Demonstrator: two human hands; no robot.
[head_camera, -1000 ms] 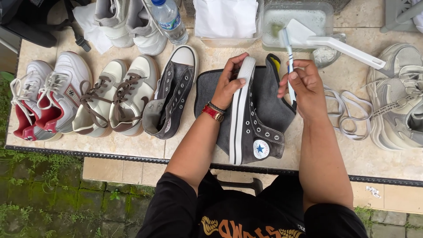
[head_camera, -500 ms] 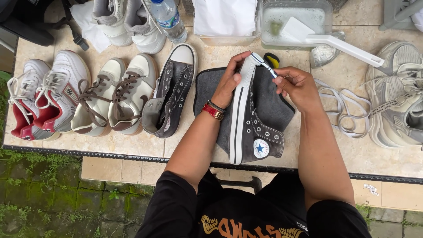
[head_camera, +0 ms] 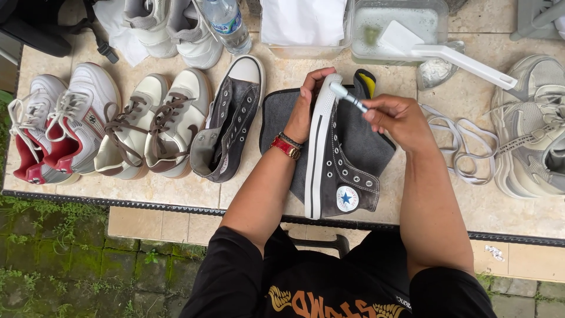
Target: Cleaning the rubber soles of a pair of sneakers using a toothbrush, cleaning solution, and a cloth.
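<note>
A beige stone-tiled table [head_camera: 376,194] carries a grey cloth [head_camera: 365,141]. On it, tipped on its side, lies a grey canvas high-top sneaker [head_camera: 344,159], my left hand [head_camera: 306,103] closed round its white toe (far end). My right hand [head_camera: 400,121] pinches a small brush [head_camera: 347,97] against the rubber.

Both bare forearms reach toward twelve o'clock from black short sleeves. The left hand [head_camera: 307,100] curls in a grip, thumb uppermost, wrist banded red. The right hand [head_camera: 400,121], at its three o'clock, pinches thumb and fingertips closed.
</note>
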